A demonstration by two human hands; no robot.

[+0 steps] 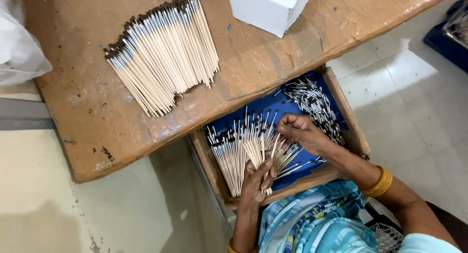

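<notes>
Nearest us, our left hand (257,181) is clamped on a small fan of thin brushes (277,157), handles spreading toward 1 o'clock. Just beyond, our right hand (298,131) pinches the tips of that same fan, fingers curled shut. Both hands hover over a wooden tray (352,131) with a blue lining, where more brushes (233,148) lie at 10 o'clock and loose metal ferrules (314,102) at 1 o'clock, too small to tell apart. Farther off, the desk (78,106) carries a large brush pile (163,53) and a white box (268,6), cut off at the top
</notes>
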